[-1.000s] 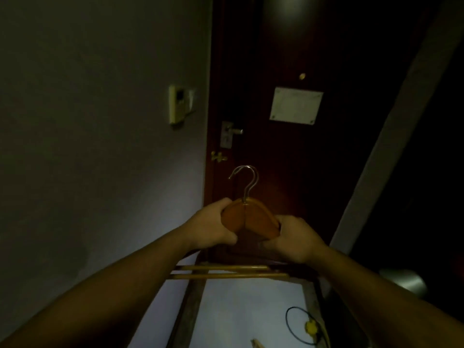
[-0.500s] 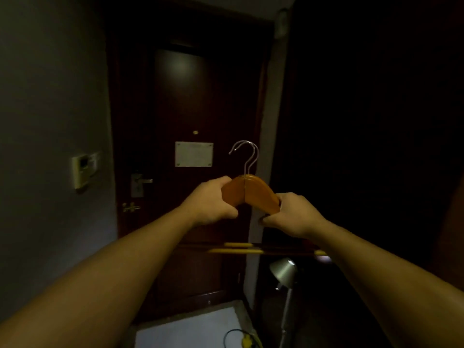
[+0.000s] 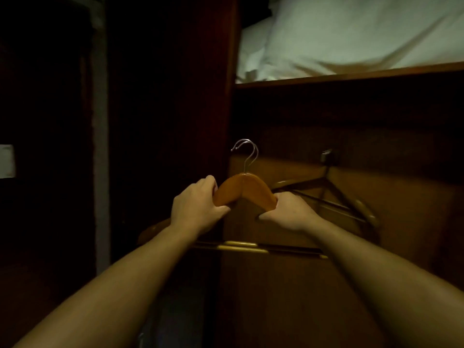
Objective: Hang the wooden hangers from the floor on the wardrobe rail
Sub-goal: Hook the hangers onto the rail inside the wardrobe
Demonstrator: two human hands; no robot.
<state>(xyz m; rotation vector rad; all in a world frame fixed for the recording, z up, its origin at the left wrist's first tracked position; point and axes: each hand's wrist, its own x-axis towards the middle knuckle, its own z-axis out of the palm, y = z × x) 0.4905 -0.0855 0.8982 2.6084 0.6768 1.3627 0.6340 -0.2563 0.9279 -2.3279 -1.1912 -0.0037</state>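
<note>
Fingers [image 3: 210, 184] of the left hand [image 3: 195, 209] and right hand [image 3: 288, 212] clamp 2 stacked hangers [image 3: 244, 189] below the wardrobe shelf [image 3: 351, 75]. White bedding [image 3: 351, 33] lies on that shelf; beneath it another hanger [image 3: 329, 190] hangs, its rail lost in darkness.

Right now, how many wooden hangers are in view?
3. Two stacked hangers are gripped by the left hand and right hand; one hanging hanger is inside the wardrobe to the right. Darkness may hide others.

l hand [image 3: 195, 208] & r hand [image 3: 288, 213] curled, gripping
</note>
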